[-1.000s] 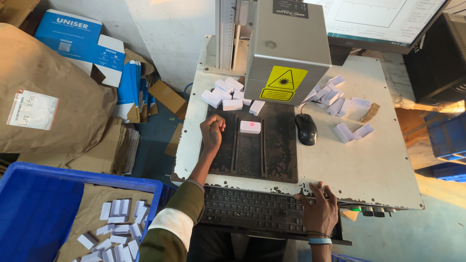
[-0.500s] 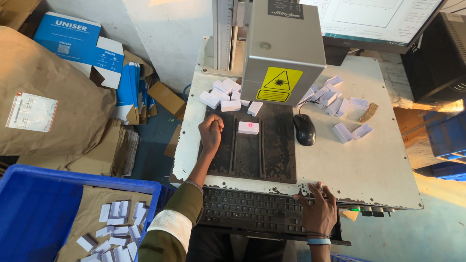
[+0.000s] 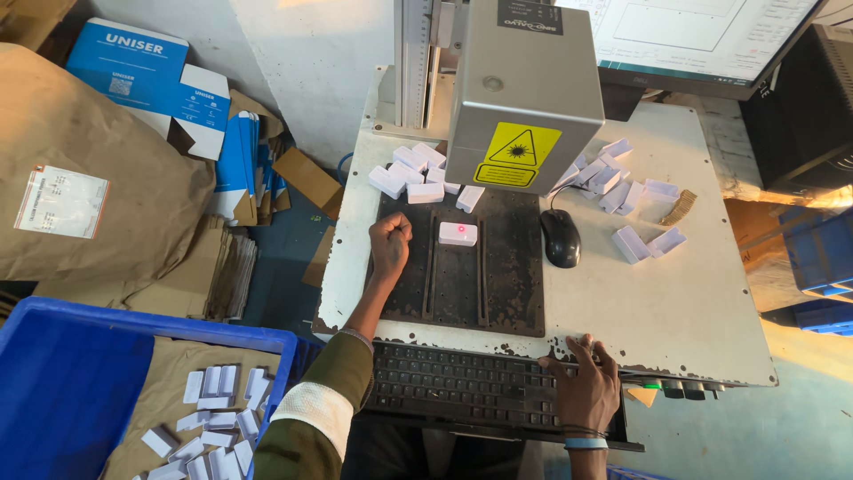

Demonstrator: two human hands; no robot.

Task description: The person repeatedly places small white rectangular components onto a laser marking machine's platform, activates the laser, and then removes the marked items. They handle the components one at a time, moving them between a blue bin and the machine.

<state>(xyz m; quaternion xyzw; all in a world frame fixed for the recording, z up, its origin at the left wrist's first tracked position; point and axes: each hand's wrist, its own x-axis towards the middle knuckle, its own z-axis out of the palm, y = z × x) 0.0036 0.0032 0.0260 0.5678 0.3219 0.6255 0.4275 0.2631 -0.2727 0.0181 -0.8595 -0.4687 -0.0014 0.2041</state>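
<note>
My left hand point(image 3: 391, 242) is fisted beside the small white block point(image 3: 458, 233) mid-plate; light, rigid, pinch its long sides; right hand point(image 3: 586, 387) fingers spread on the keyboard point(image 3: 462, 389)

Small white rectangular block point(image 3: 458, 233): lies flat on the dark, worn metal plate point(image 3: 498, 293), long side across the view, between two raised rails. Red light dot on its top face, near centre. Position: directly below the grey machine head point(image 3: 520, 84), just right of the closed left hand point(image 3: 389, 242), not touching it. Black keyboard point(image 3: 462, 387): at near edge of surface, right hand point(image 3: 585, 391) resting on its right end.
</note>
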